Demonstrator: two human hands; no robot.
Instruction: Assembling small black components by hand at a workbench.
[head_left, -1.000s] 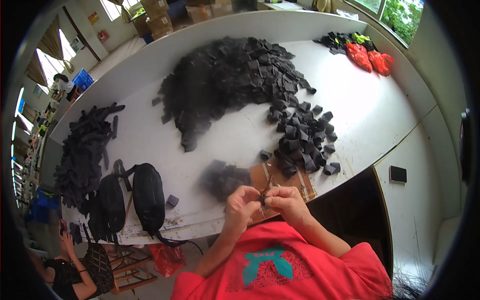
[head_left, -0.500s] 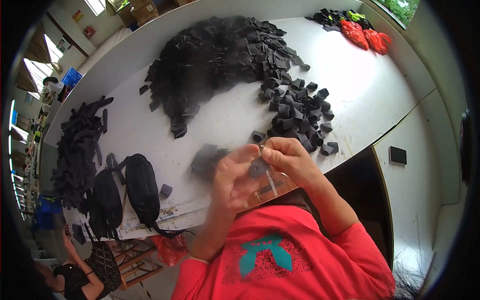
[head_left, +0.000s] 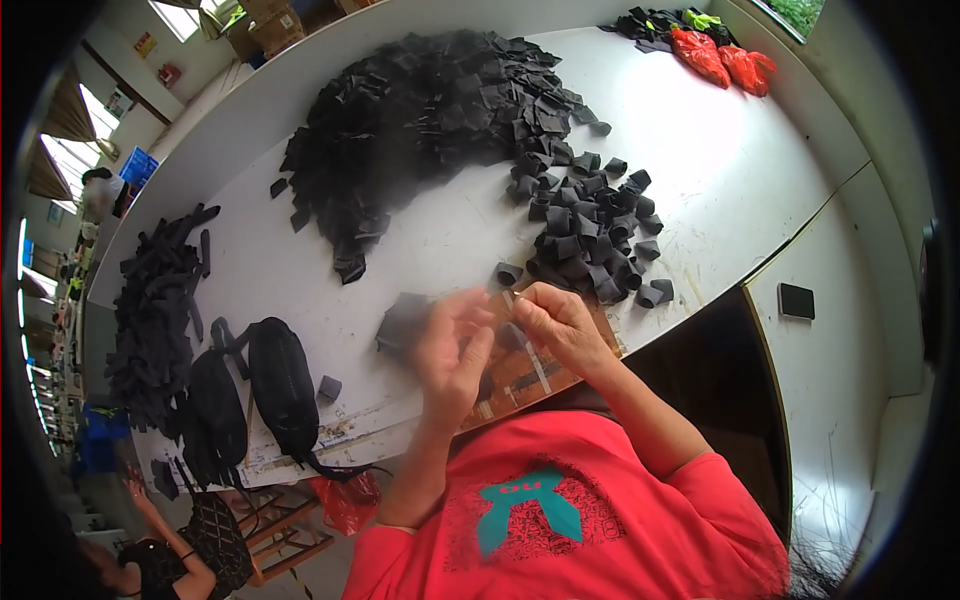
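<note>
My right hand (head_left: 562, 328) is closed in a pinch over a brown board (head_left: 525, 385) at the table's near edge. A small pale tip shows at its fingers, too small to name. Just left of it is my left hand (head_left: 455, 345), blurred, thumb and fingers apart. Between the hands, low over the board, is a small dark fabric piece (head_left: 512, 338); whether a hand touches it I cannot tell. Flat dark fabric pieces (head_left: 402, 322) lie left of my left hand, partly hidden by it. One folded dark loop (head_left: 508, 273) rests beyond my fingers.
A large heap of black fabric pieces (head_left: 430, 100) covers the far table, with folded loops (head_left: 590, 225) at its right. Dark rolled strips (head_left: 155, 310) and black pouches (head_left: 280, 380) lie left. Red bags (head_left: 700, 57) sit far right; a phone (head_left: 796, 301) lies right. A person's arm (head_left: 165, 530) shows lower left.
My left hand has moved slightly left and its fingers have parted from my right fingers. My right hand has shifted a little left. More of the brown board shows.
</note>
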